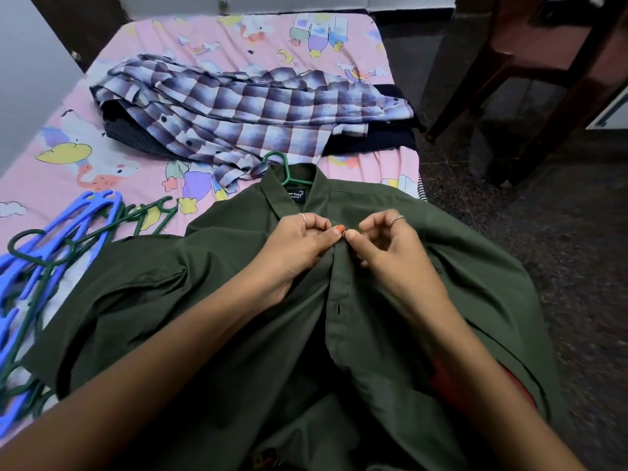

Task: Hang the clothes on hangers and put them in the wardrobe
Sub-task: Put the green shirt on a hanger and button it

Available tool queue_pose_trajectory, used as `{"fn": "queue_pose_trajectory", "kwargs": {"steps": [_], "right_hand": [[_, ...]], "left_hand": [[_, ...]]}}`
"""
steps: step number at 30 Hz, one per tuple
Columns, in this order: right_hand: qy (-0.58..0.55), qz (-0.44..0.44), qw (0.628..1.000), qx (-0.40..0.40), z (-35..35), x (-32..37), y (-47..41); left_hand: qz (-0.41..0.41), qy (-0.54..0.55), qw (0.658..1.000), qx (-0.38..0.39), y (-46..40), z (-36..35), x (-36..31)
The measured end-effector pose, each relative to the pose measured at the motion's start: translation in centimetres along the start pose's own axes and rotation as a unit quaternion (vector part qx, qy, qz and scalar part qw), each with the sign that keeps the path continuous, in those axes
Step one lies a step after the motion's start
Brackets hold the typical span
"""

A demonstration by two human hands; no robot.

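- Green shirt (390, 300): lies face up on the near edge of the bed (238, 32), collar toward the far side, front placket open below the top button.
- Green hanger (283, 168): already inside the shirt; only its hook shows, sticking out past the collar on the far side.
- Left hand (299, 246): fingers curled, pinching the left edge of the placket just below the collar.
- Right hand (387, 243): fingers curled, thumb and forefinger pinching the opposite edge; the two hands almost touch at the top button.
- Step in hand, as judged: fastening the top button so that the shirt stays on its hanger. Whether the button is through its hole cannot be told; the fingertips hide it.
- Next move, as judged: once the button holds, take the hook and lift the shirt clear of the bed, keeping the shoulders seated on the hanger, then carry it to the wardrobe, which cannot be identified with certainty here.
- Checked shirt (244, 110): lies on a pile of dark clothes (370, 137) at the far side of the bed, not yet hung.
- Spare hangers (57, 239): blue and green, heaped at the left edge of the bed.
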State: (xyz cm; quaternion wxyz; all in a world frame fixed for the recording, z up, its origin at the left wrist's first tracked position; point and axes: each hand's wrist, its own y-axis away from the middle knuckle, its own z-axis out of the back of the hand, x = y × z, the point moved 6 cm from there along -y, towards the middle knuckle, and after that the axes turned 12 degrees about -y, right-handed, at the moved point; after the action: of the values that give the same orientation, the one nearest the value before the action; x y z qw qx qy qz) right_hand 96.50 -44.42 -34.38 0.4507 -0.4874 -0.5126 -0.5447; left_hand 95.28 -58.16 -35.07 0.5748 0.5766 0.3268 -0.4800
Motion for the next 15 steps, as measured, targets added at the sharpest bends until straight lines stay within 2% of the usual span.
{"fn": "queue_pose_trajectory", "kwargs": {"steps": [2, 4, 7, 8, 12, 15], "right_hand": [[0.138, 0.103, 0.984, -0.040, 0.2, 1.9, 2.2], [0.257, 0.185, 0.949, -0.011, -1.4, 3.4, 5.5], [0.479, 0.221, 0.849, 0.036, -3.8, 2.0, 8.1], [0.506, 0.214, 0.835, 0.035, -4.0, 1.3, 7.9], [0.490, 0.181, 0.852, -0.019, -2.5, 0.4, 6.3], [0.435, 0.123, 0.891, -0.033, -1.1, 0.1, 5.2]], "left_hand": [[-0.011, -0.037, 0.999, -0.021, -0.5, 0.1, -0.5], [-0.024, -0.057, 0.997, -0.043, -1.2, 0.3, -0.9], [-0.034, -0.073, 0.994, -0.070, -2.2, 0.4, -1.5], [-0.037, -0.080, 0.993, -0.075, -2.5, 0.3, -1.7], [-0.034, -0.079, 0.993, -0.082, -3.2, 0.1, -2.1], [-0.004, -0.048, 0.997, -0.054, -3.0, 0.0, -1.7]]}}
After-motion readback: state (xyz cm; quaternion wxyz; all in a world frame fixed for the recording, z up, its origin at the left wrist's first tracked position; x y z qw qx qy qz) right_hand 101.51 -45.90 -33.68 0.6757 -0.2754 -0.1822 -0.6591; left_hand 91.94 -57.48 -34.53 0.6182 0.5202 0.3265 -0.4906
